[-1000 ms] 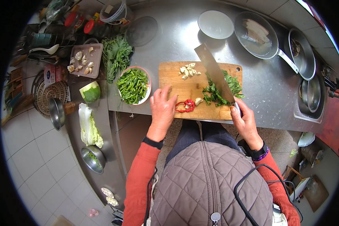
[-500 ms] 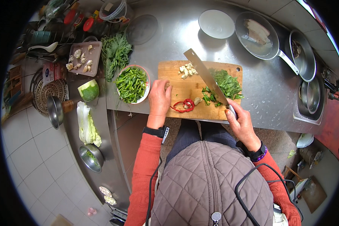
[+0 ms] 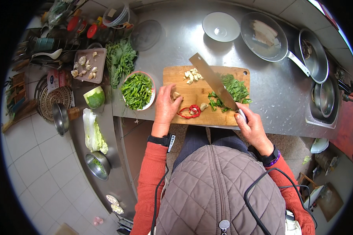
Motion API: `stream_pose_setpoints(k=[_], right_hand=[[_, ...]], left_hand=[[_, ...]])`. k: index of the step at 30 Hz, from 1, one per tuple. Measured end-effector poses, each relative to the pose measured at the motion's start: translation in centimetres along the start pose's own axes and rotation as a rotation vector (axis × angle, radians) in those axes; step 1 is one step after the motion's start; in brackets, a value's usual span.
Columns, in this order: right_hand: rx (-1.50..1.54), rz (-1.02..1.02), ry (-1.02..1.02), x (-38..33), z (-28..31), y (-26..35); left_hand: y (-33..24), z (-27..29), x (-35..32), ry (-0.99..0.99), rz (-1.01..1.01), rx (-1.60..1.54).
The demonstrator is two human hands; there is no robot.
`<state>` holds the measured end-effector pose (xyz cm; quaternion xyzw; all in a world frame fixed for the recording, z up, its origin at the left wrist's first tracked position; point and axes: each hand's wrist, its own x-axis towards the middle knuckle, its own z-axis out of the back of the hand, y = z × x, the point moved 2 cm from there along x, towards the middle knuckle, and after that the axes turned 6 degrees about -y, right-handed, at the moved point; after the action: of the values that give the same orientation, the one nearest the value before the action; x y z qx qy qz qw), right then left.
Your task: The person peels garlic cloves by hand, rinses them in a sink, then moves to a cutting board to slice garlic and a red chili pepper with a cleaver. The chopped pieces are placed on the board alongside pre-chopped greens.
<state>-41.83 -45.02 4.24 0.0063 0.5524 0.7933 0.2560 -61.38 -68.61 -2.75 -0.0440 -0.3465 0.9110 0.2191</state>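
Note:
My right hand (image 3: 252, 126) grips the handle of a cleaver (image 3: 211, 78), whose broad blade slants up and left over the wooden cutting board (image 3: 204, 115). Chopped leafy greens (image 3: 234, 88) lie beside and partly under the blade. At the board's left edge my left hand (image 3: 167, 105) has fingers and thumb closed around a small tan piece (image 3: 176, 95) that looks like ginger, partly hidden. Dried red chilies (image 3: 190, 111) lie near that hand, with a pale clove-like piece (image 3: 204, 106) next to them. Peeled garlic cloves (image 3: 193, 75) sit at the board's far side.
Left of the board stands a bowl of cut green stems (image 3: 137, 91), beside leafy greens (image 3: 120, 58) and a garlic tray (image 3: 100, 54). Behind the board are a white bowl (image 3: 221, 26) and a pan with pale meat (image 3: 264, 33). Metal bowls (image 3: 321, 74) stand at right.
My left hand's fingers have parted slightly from each other, and more of the tan piece shows between them. The right hand and cleaver are almost unmoved; the whole view has shifted slightly.

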Motion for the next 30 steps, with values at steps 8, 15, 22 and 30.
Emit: stream_pose_setpoints(k=[8, 15, 22, 30], right_hand=[[-0.009, 0.011, -0.026, 0.0, -1.3, 0.5], [-0.004, 0.009, -0.101, -0.3, -1.9, 1.2], [0.041, 0.024, -0.153, -1.3, -3.0, 1.1], [0.033, 0.027, -0.175, -1.8, -2.7, 0.8]], left_hand=[[0.3, 0.3, -0.6, 0.071, 0.036, -0.019], [-3.2, 0.9, -0.6, 0.017, -0.19, -0.018], [-6.4, -2.6, -2.7, 0.234, -0.341, -0.003], [-3.9, -1.5, -0.9, 0.143, -0.05, -0.191]])
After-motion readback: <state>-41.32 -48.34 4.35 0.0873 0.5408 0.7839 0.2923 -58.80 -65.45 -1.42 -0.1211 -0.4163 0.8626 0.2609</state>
